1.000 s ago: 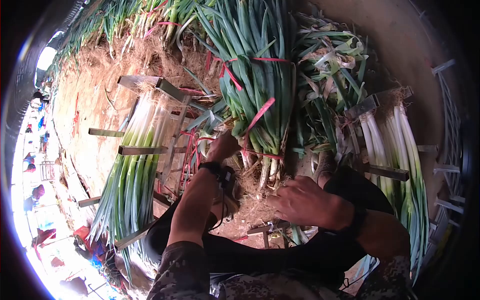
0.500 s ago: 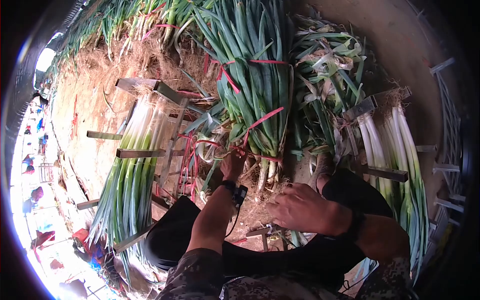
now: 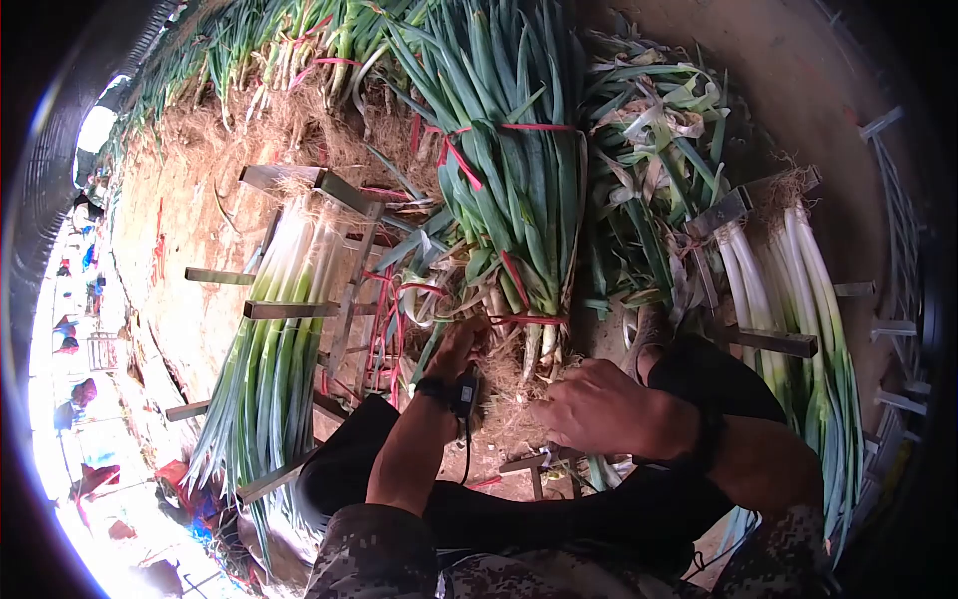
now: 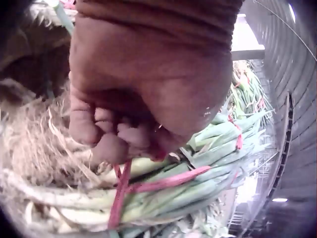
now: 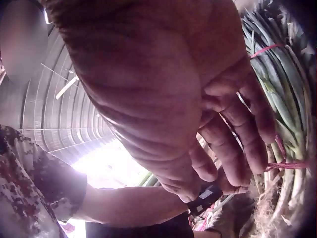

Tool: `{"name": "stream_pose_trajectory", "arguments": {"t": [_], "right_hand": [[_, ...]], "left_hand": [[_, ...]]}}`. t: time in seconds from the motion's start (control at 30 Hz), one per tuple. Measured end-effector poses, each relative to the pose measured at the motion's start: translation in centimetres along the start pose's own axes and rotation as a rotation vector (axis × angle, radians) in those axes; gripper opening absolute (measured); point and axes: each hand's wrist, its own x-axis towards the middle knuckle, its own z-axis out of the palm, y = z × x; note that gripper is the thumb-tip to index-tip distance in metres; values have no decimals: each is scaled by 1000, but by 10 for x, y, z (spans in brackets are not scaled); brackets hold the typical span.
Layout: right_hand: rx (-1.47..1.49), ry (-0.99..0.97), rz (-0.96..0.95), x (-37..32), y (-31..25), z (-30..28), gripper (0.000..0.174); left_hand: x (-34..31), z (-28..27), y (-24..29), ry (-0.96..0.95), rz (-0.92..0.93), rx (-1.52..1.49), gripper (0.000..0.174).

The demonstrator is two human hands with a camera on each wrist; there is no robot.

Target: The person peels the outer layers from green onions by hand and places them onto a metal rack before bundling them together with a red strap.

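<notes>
A big bundle of green onions (image 3: 519,190) lies in front of me in the head view, leaves away and roots (image 3: 519,384) towards me. A red plastic tie (image 3: 534,319) circles it just above the roots. My left hand (image 3: 457,351) is at the bundle's left side, its curled fingertips pinching the red strip (image 4: 120,196), as the left wrist view shows. My right hand (image 3: 609,407) hangs beside the root end with loosely bent fingers, holding nothing; its palm fills much of the right wrist view. A second red tie (image 3: 539,127) crosses the leaves higher up.
Metal racks hold trimmed green onions at left (image 3: 274,349) and right (image 3: 798,290). Loose red strips (image 3: 384,324) hang by the left rack. Discarded leaves (image 3: 659,140) are heaped right of the bundle. More tied onions (image 3: 299,50) lie at the back left.
My left hand has come down towards me along the bundle's left side, drawing on the lower tie. A red strip that slanted across the leaves has swung left. The right hand barely moved.
</notes>
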Motion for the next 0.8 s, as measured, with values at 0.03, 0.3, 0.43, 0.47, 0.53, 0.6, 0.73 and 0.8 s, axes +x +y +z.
{"name": "stream_pose_trajectory", "arguments": {"t": [0.03, 0.3, 0.43, 0.47, 0.53, 0.6, 0.73, 0.8], "right_hand": [[-5, 37, -5, -1, 0, 0, 26], [6, 40, 8, -7, 6, -2, 27], [-56, -61, 26, -5, 12, 0, 27], [-54, -37, 18, -7, 12, 1, 27], [-37, 8, -2, -10, 11, 6, 26], [-90, 65, -4, -12, 7, 10, 26], [-114, 159, -55, -13, 6, 18, 28], [-106, 203, -70, -13, 6, 20, 29]], "left_hand": [[-8, 8, 11, 2, 97, -150, 30], [-20, 48, 65, -18, 252, -414, 27], [1, 10, 88, 463, 132, -249, 36], [1, 7, 89, 434, 176, -137, 32], [-4, 0, 84, 377, 248, 90, 26], [-1, 8, 70, 467, 192, 257, 24], [12, 11, 28, 442, 169, 809, 38], [18, 17, 26, 406, -54, 1103, 51]]}}
